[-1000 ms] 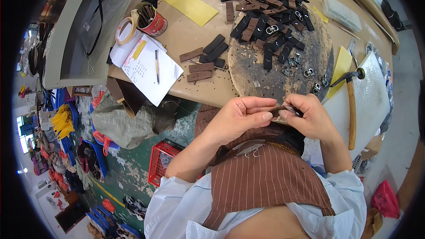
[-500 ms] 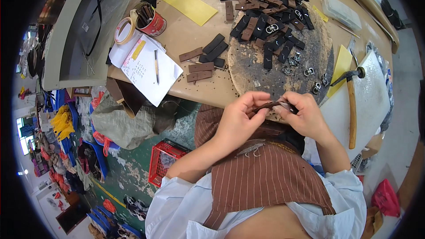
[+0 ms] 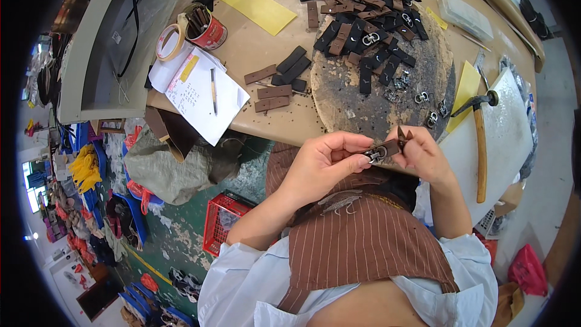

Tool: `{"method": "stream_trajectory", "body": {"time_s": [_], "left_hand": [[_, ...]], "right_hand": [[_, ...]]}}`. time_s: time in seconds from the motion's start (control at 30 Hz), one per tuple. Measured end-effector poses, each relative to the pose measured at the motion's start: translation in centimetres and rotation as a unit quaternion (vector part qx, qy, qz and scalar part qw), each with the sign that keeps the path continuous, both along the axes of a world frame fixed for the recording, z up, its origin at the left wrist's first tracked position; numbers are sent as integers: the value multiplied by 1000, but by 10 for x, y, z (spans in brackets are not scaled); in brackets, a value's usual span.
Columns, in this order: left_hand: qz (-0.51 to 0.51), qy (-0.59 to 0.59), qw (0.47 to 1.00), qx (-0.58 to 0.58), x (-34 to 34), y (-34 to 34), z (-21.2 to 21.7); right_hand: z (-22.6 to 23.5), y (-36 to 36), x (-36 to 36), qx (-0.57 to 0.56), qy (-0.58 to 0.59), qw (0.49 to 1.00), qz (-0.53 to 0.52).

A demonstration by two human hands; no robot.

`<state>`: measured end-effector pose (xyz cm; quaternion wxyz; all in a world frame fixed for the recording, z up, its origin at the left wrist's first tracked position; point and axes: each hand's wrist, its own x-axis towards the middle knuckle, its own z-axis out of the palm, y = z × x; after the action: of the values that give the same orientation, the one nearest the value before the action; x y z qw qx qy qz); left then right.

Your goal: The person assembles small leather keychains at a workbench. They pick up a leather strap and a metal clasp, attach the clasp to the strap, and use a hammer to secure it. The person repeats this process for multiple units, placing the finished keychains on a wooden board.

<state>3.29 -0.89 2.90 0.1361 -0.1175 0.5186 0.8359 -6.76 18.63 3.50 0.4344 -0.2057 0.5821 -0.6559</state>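
Over the near edge of a round worn board [image 3: 351, 100], my left hand [image 3: 330, 162] pinches a silver metal clasp [image 3: 376, 155] between thumb and fingers. The clasp sits on a brown leather strap [image 3: 391, 147]. My right hand [image 3: 428, 156] grips the other part of this strap, its pointed brown ends sticking up by the fingers. Just beyond my hands, loose silver clasps [image 3: 422, 97] lie on the board. Farther back is a heap of black and brown leather straps [image 3: 375, 33], several with clasps fitted.
A wooden-handled hammer [image 3: 481, 151] rests on a white slab [image 3: 508, 133] at the right. Brown and black straps [image 3: 272, 105] lie left of the board. Beyond them are a notepad with a pen [image 3: 203, 100], a tape roll [image 3: 170, 42] and a red tin [image 3: 212, 35].
The strap has turned in my hands, so its silver clasp now shows beside my left fingertips. My right hand has shifted slightly right, with the strap's pointed ends now upright.
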Motion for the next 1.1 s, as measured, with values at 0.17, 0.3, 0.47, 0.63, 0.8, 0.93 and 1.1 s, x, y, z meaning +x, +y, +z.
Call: {"method": "stream_trajectory", "body": {"time_s": [0.17, 0.3, 0.47, 0.63, 0.8, 0.93, 1.1], "left_hand": [[52, -8, 998, 39, -4, 14, -4], [91, -15, 995, 49, -18, 24, -8], [36, 141, 976, -159, -86, -10, 15], [150, 505, 797, -296, -87, 20, 84], [53, 583, 781, -218, 7, 81, 99], [-61, 554, 793, -246, 44, 76, 53], [91, 686, 717, -87, 6, 50, 102]], "right_hand": [[-16, -14, 25, -50, 8, 981, -187], [-25, -15, 17, 44, 148, 959, -237], [-10, 0, -15, 137, 227, 921, -285], [-39, 6, -46, 231, 581, 731, -273], [-39, -20, -50, 329, 529, 741, -252], [-31, -19, -47, 311, 541, 735, -265], [-20, -6, -35, 252, 472, 795, -286]]}}
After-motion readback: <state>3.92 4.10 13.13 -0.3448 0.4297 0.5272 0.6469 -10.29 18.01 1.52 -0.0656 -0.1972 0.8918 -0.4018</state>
